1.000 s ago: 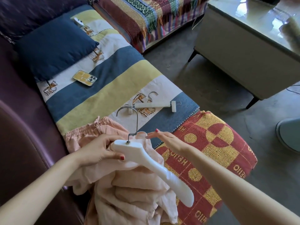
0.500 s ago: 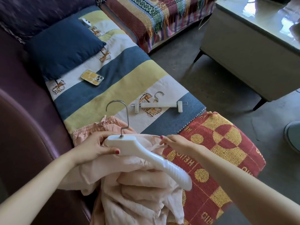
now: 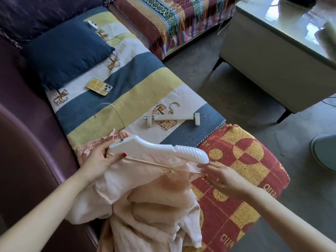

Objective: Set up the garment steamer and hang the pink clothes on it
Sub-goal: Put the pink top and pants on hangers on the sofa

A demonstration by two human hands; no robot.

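Note:
A white plastic hanger point(image 3: 156, 149) with a metal hook lies across the pink top point(image 3: 145, 193), level with the sofa seat. My left hand point(image 3: 101, 159) grips the hanger's left end together with the pink fabric. My right hand point(image 3: 218, 174) pinches the top's stretched neckline edge just below the hanger's ribbed right end. Pink trousers with an elastic waist point(image 3: 91, 145) lie behind my left hand. A white clip hanger point(image 3: 172, 118) rests on the striped sofa cover point(image 3: 127, 84). The steamer's round grey base point(image 3: 325, 151) shows at the right edge.
A yellow-cased phone point(image 3: 99, 86) and a navy cushion point(image 3: 67, 51) lie on the sofa. A red and yellow throw point(image 3: 245, 160) covers the seat's near end. A pale coffee table point(image 3: 272, 48) with dark legs stands on the grey floor to the right.
The hanger has swung from pointing down-right to lying nearly level. My right hand moved down under its right end and now pulls the neckline taut.

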